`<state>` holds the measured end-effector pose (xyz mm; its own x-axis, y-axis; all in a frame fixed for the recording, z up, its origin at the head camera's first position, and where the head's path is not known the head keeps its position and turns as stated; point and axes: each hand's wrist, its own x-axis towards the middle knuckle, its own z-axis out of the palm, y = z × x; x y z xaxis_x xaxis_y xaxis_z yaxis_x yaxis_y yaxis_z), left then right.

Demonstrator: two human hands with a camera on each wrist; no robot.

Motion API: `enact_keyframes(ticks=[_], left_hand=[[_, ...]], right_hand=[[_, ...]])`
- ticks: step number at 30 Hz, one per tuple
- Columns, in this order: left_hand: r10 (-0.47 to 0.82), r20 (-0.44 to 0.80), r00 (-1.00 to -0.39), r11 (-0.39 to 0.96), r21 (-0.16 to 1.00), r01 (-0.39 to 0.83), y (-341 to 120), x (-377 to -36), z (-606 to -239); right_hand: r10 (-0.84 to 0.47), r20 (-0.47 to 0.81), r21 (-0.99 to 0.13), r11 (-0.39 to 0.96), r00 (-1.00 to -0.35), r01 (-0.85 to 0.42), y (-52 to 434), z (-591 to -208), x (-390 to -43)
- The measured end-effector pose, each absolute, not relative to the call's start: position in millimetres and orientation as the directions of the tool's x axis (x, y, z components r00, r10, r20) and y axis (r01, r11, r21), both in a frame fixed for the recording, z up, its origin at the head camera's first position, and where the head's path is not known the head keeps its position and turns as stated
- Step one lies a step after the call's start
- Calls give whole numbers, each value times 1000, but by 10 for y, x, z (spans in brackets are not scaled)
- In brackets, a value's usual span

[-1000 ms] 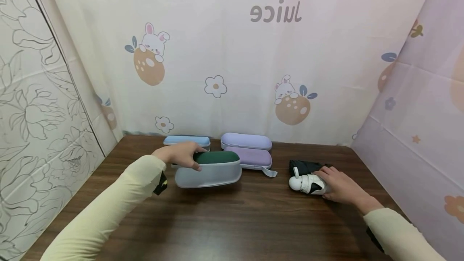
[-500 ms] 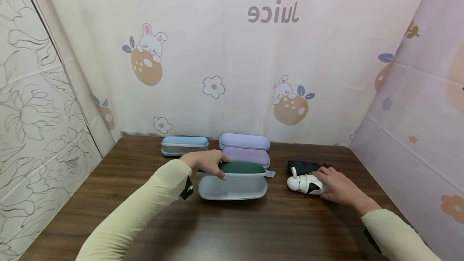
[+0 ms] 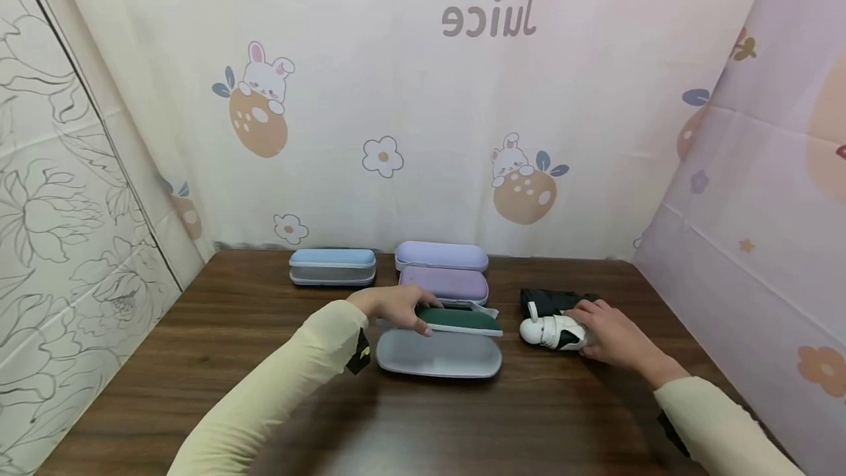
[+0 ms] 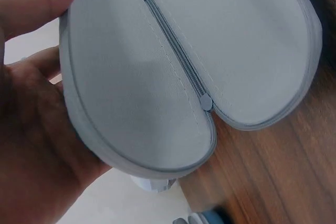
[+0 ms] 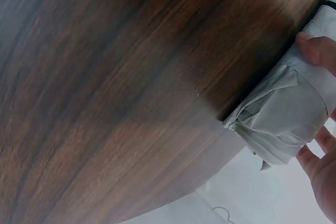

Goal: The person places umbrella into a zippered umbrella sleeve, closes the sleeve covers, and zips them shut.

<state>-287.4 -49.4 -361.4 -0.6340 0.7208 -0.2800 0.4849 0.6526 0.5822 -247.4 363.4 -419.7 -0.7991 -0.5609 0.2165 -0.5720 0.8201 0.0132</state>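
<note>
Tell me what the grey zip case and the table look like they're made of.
Grey zip case: likely matte faux leather or coated fabric, going by its stitched seams and zipper. Table: dark wood or wood-look laminate, with visible grain and a slight sheen.
</note>
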Motion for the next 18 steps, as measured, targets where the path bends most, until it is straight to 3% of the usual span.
enact_keyframes(ticks=[18], left_hand=[[701,-309,-643,660,623,420,-502,-2895,-3674]], right_hand=[[-532,246,92,845,-810,-527,3560,-4183,-2421]])
